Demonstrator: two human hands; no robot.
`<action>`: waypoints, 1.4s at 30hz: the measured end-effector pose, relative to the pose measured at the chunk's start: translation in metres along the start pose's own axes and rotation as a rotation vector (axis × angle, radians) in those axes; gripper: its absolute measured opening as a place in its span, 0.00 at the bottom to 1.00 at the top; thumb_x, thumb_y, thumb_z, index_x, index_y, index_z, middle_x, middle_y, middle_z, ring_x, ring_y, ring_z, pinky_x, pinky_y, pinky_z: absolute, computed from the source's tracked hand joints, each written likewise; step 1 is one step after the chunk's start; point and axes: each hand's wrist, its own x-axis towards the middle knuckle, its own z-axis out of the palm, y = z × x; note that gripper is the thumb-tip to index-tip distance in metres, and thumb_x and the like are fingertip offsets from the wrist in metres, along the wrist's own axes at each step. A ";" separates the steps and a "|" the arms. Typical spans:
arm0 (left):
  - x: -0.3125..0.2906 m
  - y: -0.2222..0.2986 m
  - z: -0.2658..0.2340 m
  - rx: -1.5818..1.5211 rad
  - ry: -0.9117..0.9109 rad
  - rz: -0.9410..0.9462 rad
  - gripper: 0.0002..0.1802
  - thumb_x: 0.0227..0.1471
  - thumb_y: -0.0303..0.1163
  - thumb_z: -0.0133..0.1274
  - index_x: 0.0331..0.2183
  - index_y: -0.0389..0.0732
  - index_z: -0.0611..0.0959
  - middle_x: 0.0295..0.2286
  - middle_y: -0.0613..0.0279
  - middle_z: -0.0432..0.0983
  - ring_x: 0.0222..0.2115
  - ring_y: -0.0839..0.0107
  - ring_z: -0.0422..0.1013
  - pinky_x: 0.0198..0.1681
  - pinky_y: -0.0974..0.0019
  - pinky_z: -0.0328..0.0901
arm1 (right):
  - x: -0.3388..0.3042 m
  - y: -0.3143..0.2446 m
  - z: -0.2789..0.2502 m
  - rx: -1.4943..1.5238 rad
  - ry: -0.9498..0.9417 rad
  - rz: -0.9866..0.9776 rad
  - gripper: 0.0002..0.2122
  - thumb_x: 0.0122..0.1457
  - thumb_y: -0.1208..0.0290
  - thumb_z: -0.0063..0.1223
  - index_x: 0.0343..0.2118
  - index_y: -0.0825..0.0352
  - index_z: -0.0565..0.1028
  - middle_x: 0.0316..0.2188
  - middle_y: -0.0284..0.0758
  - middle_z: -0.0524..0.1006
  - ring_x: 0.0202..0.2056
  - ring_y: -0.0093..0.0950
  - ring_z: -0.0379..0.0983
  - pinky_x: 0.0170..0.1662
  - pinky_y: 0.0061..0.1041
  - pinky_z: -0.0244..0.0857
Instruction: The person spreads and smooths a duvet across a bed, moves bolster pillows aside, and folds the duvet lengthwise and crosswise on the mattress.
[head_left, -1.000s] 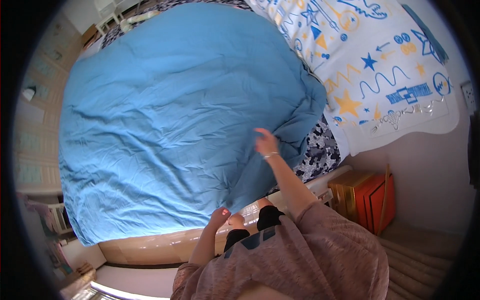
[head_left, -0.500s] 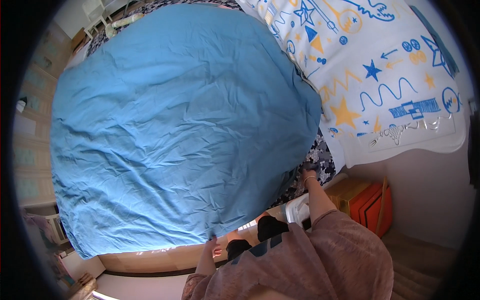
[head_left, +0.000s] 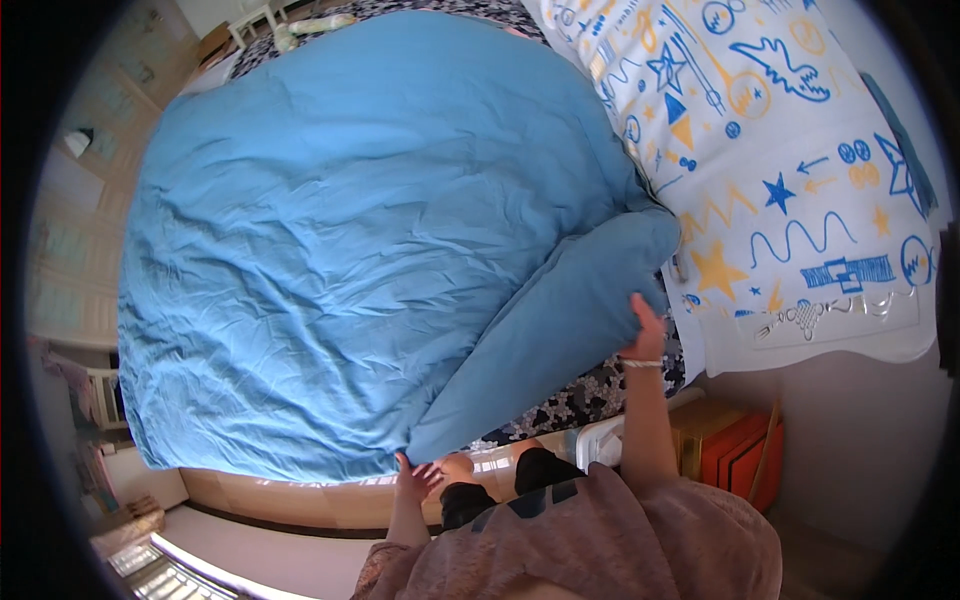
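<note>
Admittedly, whether the right grip (head_left: 646,330) pinches the blue quilt (head_left: 360,240) is unclear

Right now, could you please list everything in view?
Quilt: one, blue, centre and left
Patterned sheet: one, black, grey, white, beneath quilt
Printed cover: one, white, blue and yellow, upper right
Headboard: one, white, right
Bed frame: one, tan, below quilt
Box: one, gold, lower right
Second box: one, red, beside first
Container: one, white, below sheet
Chair: one, white, upper left
Long object: one, pale, right of chair
Cabinet: one, beige, left
Clutter: uncountable, mixed colours, left rim
Shirt: one, brown, bottom
Legs: two, black shorts, bottom
Bracelet: one, pale, right wrist
Left hand: one, bare, quilt's near edge
Right hand: one, bare, quilt's right side
</note>
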 end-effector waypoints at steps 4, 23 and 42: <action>-0.053 0.030 0.019 -0.453 -0.539 0.626 0.34 0.35 0.56 0.42 0.41 0.44 0.62 0.39 0.60 0.60 0.41 0.60 0.56 0.40 0.53 0.52 | -0.046 -0.063 0.044 -0.204 0.023 -0.467 0.18 0.40 0.76 0.49 0.37 0.72 0.63 0.34 0.37 0.66 0.33 0.29 0.64 0.37 0.27 0.59; -0.127 0.030 -0.145 0.073 -0.001 0.584 0.24 0.28 0.26 0.50 0.35 0.35 0.67 0.25 0.58 0.67 0.24 0.66 0.65 0.27 0.66 0.62 | -0.130 -0.064 -0.172 -0.981 1.198 -0.328 0.16 0.35 0.67 0.50 0.29 0.71 0.69 0.30 0.41 0.70 0.28 0.34 0.66 0.33 0.27 0.60; -0.089 0.067 -0.410 -0.059 0.008 0.545 0.10 0.40 0.31 0.45 0.26 0.35 0.69 0.19 0.60 0.67 0.15 0.74 0.65 0.18 0.71 0.64 | -0.148 0.315 0.098 -1.521 -0.548 0.521 0.03 0.45 0.73 0.38 0.21 0.64 0.64 0.10 0.33 0.63 0.11 0.22 0.60 0.10 0.21 0.54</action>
